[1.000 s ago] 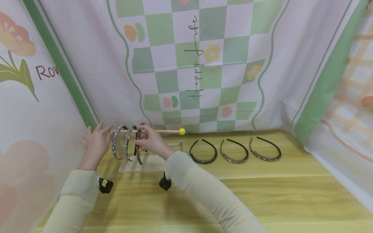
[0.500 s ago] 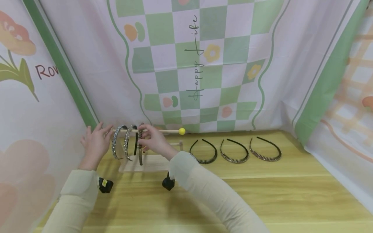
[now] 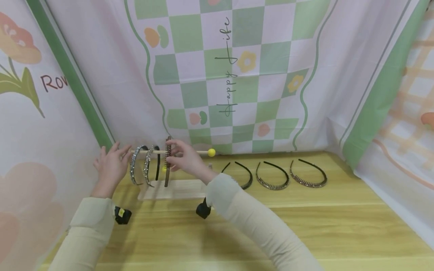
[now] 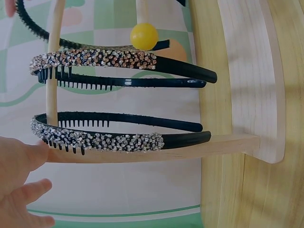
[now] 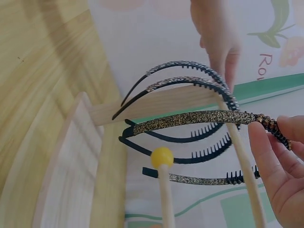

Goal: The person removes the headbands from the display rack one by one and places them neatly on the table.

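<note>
My right hand (image 3: 184, 158) pinches a dark headband with gold-brown glitter (image 5: 190, 119) between thumb and fingers, at its toothed curved part. That headband straddles the upper wooden rod (image 5: 247, 175) near its middle. At the rod's left end, my left hand (image 3: 113, 167) has its fingers spread, with one digit touching the end of the wooden stand (image 4: 142, 154). Two black headbands hang on the rod between the hands: a silver rhinestone headband (image 4: 99, 141) nearest the left hand, then a multicoloured rhinestone headband (image 4: 99, 59).
Three headbands lie in a row on the wooden table (image 3: 305, 226): a black headband (image 3: 250, 177), a glittery headband (image 3: 274, 186) and a brownish headband (image 3: 309, 184). A yellow ball (image 3: 211, 152) caps the upper rod's right end. Behind the stand hangs a checkered curtain (image 3: 217, 90).
My right hand has moved right along the rod and slightly up with the gold-brown headband, away from the two rhinestone headbands. The left hand stays in place.
</note>
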